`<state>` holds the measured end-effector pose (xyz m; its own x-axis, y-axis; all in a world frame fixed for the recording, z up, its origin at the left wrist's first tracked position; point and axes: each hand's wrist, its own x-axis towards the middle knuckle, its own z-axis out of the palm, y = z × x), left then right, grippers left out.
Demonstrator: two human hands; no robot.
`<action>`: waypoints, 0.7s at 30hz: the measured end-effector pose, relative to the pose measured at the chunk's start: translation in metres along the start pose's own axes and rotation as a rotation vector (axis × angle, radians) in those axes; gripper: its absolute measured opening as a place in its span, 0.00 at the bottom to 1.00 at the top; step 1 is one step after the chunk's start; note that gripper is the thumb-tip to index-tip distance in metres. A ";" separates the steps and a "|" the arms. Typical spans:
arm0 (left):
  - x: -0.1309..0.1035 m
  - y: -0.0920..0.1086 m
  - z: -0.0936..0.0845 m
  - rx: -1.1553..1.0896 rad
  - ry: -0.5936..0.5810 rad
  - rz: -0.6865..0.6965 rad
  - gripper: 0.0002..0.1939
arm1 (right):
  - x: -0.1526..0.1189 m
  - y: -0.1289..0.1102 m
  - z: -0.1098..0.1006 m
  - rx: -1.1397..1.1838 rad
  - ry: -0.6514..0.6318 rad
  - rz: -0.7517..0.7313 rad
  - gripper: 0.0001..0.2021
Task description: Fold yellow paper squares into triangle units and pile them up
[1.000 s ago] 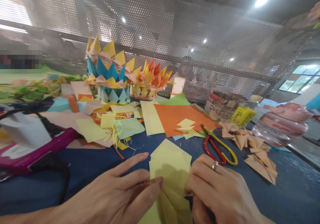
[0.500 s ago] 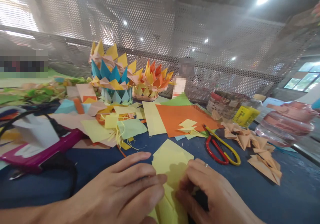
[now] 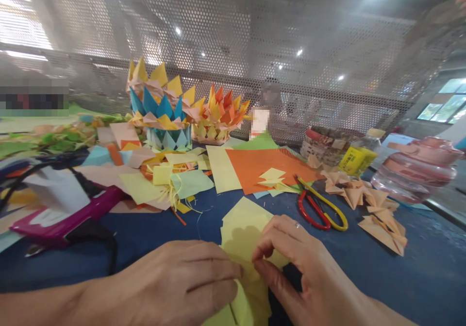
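Note:
Pale yellow paper [image 3: 245, 221] lies in several layers on the table in front of me, with a folded piece [image 3: 238, 304] at its near end. Across its left side my left hand [image 3: 196, 277] is closed on the folded piece, fingers pressed together and thumb hidden. My right hand [image 3: 291, 263], a ring on one finger, is held over the paper's right side. Its thumb and index finger meet in a pinch; whatever is between the tips is too small to make out. Beyond it lie scissors [image 3: 320, 209] with one red and one yellow handle.
A purple glue gun [image 3: 83, 209] with a black cable lies left. Folded paper lotuses [image 3: 160, 112] stand behind loose sheets, including an orange one [image 3: 262, 168]. Folded peach pieces [image 3: 382, 231], a yellow-labelled bottle [image 3: 360, 156] and a pink bottle [image 3: 418, 170] are at right.
My right hand has moved up and inward over the paper, its thumb and index finger now pinched. The left hand's fingers have drawn together and come down slightly on the folded piece.

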<state>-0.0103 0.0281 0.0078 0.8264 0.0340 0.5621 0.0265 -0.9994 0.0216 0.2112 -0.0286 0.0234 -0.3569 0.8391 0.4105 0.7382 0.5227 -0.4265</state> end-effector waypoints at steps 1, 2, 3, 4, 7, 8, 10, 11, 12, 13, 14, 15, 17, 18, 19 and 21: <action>0.000 0.000 0.001 -0.004 0.020 -0.007 0.12 | -0.001 -0.002 -0.002 -0.007 -0.038 -0.030 0.04; -0.001 0.000 0.002 -0.005 0.062 -0.013 0.13 | -0.001 -0.003 -0.003 -0.014 -0.096 -0.065 0.05; -0.002 0.000 0.004 -0.008 0.093 -0.018 0.14 | -0.001 -0.004 -0.004 -0.025 -0.161 -0.100 0.07; -0.003 0.000 0.005 -0.010 0.103 -0.029 0.14 | -0.001 -0.005 -0.004 -0.037 -0.217 -0.127 0.09; -0.003 0.001 0.006 -0.018 0.091 -0.035 0.14 | 0.001 -0.006 -0.004 -0.063 -0.287 -0.144 0.14; -0.002 0.001 0.005 -0.012 0.076 -0.033 0.15 | 0.002 -0.006 -0.004 -0.066 -0.287 -0.146 0.14; 0.000 0.002 0.003 0.014 0.060 -0.030 0.16 | 0.003 -0.006 -0.005 -0.075 -0.277 -0.172 0.12; 0.002 0.002 0.002 0.027 0.070 -0.025 0.17 | 0.003 -0.005 -0.005 -0.084 -0.263 -0.188 0.11; 0.002 0.002 0.001 0.034 0.079 -0.024 0.18 | 0.002 -0.004 -0.004 -0.097 -0.249 -0.210 0.09; 0.003 0.002 0.001 0.038 0.098 -0.021 0.18 | 0.002 -0.003 -0.004 -0.114 -0.239 -0.233 0.07; 0.003 0.002 0.002 0.037 0.114 -0.019 0.18 | 0.002 -0.001 -0.002 -0.133 -0.213 -0.265 0.06; 0.003 0.002 0.003 0.038 0.119 -0.020 0.19 | 0.001 0.000 0.000 -0.155 -0.195 -0.312 0.07; 0.003 0.003 0.005 0.051 0.128 -0.019 0.20 | 0.000 0.004 0.005 -0.216 -0.093 -0.417 0.10; 0.003 0.003 0.006 0.066 0.123 -0.020 0.22 | 0.000 0.005 0.008 -0.249 -0.054 -0.458 0.11; 0.004 0.003 0.006 0.083 0.116 -0.019 0.23 | -0.001 0.006 0.011 -0.275 -0.012 -0.490 0.11; 0.006 0.004 0.005 0.106 0.084 -0.025 0.26 | -0.002 0.007 0.015 -0.305 0.035 -0.508 0.12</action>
<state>-0.0028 0.0244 0.0069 0.7746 0.0549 0.6300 0.1097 -0.9928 -0.0484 0.2085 -0.0246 0.0073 -0.6937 0.4867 0.5309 0.6124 0.7866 0.0791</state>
